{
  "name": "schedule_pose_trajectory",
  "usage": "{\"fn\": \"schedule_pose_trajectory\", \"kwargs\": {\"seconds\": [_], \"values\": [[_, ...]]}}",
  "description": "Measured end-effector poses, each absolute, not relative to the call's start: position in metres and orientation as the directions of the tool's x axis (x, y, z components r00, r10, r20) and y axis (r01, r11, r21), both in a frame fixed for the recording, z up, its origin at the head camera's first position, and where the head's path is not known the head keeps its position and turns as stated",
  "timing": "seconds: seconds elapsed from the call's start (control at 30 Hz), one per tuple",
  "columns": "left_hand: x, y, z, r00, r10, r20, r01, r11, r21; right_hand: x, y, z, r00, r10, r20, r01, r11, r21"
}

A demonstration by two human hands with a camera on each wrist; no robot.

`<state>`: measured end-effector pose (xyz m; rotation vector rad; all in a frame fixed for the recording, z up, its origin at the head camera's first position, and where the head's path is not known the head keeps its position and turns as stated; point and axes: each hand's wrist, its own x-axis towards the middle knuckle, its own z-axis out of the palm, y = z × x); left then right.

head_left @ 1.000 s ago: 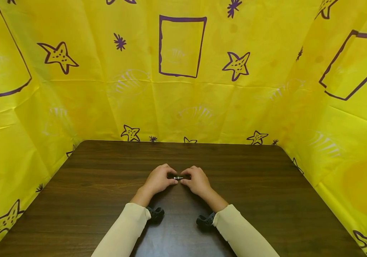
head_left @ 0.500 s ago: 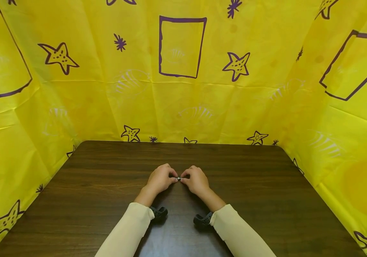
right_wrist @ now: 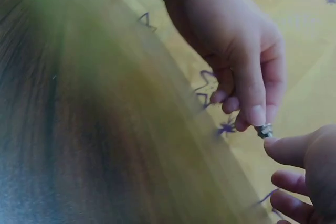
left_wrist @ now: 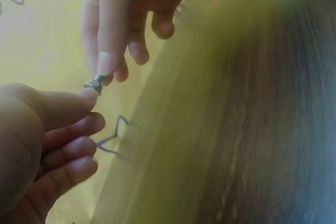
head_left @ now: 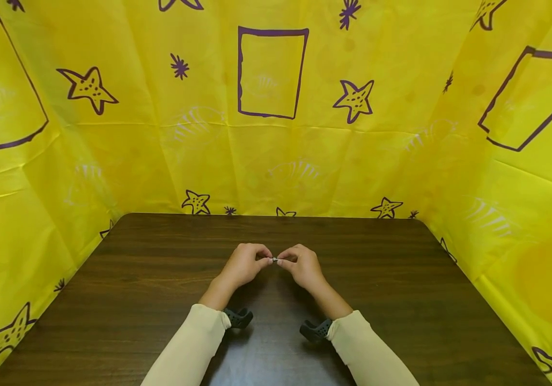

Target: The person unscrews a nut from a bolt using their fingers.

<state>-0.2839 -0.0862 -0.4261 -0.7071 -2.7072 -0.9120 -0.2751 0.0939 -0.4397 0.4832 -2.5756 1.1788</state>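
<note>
A small metal bolt (head_left: 274, 259) with a wider collar, like a nut or washer, spans the gap between my two hands in the head view. My left hand (head_left: 243, 266) pinches one end between thumb and fingertips. On the other end, the thumb and index finger of my right hand (head_left: 307, 269) pinch its threaded part. Close up in the left wrist view, the collar of the bolt (left_wrist: 94, 84) shows beside the left thumb tip. The right wrist view has the bolt (right_wrist: 264, 130) mostly covered by fingertips.
A dark wood-grain table (head_left: 276, 332) lies below the hands. Yellow cloth (head_left: 276, 150) with purple stars hangs around its back and sides. Black wrist devices (head_left: 239, 318) sit at both cuffs of the cream sleeves (head_left: 186, 348).
Both hands closed in on the bolt's ends, the left fingertips coming together around it. Since then the hands and bolt have shifted slightly up and right in the head view.
</note>
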Motion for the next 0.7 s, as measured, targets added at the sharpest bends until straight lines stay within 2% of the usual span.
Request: {"fn": "schedule_pose_trajectory", "kwargs": {"seconds": [0.3,0.7], "values": [[-0.278,-0.081,-0.417,-0.857,0.305,0.415,0.513,0.570,0.642,-0.273,0.100,-0.431,-0.900,-0.132,0.415,-0.415,0.554,-0.722],[-0.275,-0.076,-0.419,-0.860,0.249,0.445,0.506,0.520,0.688,-0.272,0.107,-0.428,-0.891,-0.110,0.441,-0.433,0.502,-0.749]]}}
